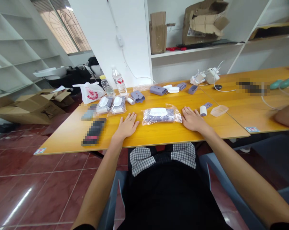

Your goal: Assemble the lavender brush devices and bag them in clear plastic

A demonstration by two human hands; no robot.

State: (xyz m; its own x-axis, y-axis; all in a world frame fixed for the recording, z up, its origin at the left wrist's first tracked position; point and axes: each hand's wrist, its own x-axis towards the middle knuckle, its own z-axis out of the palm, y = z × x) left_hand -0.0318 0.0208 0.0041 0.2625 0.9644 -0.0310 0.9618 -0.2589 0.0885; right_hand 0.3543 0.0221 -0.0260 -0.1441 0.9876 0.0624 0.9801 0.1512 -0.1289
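Note:
My left hand (127, 126) lies flat on the wooden table (158, 134), fingers stretched out, holding nothing. My right hand (193, 119) also rests palm down with fingers spread. Between them, touching neither, lies a clear plastic bag (161, 115) with grey parts and a white piece inside. Two more filled plastic bags (112, 106) lie further back on the left. A small white cylinder (203, 110) and a clear plastic tray (219, 110) sit just right of my right hand.
Grey cases (158, 90), two water bottles (117, 80), a white carrier bag (90, 92) and a white charger with cables (210, 76) stand at the back. Another person's arm (286, 115) rests at the right. Cardboard boxes (31, 107) lie on the floor left.

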